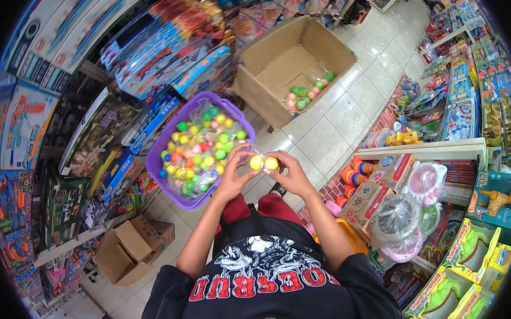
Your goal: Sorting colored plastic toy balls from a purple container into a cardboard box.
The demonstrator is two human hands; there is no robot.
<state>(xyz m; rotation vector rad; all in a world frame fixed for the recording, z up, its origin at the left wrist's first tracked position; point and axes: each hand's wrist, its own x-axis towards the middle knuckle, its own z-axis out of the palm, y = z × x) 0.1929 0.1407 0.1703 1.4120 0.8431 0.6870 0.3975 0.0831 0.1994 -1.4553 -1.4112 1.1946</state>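
Note:
Two yellow balls [264, 162] in a clear plastic wrapper sit side by side between my hands, in front of my body. The fingers and thumb of my left hand [236, 169] pinch the wrapper at the left ball. My right hand [290, 172] grips at the right ball in the same way. Just left of my left hand is a purple plastic tub [154, 176], filled with yellow, green, pink, red and blue balls [202, 150], many of them in clear bags.
Ahead, a large open cardboard box [263, 90] holds several bagged green and pink balls [300, 99]. A smaller open carton [129, 252] lies on the tiled floor at lower left. Toy shelves line both sides; wrapped fans [395, 216] and cartons [377, 196] crowd the right.

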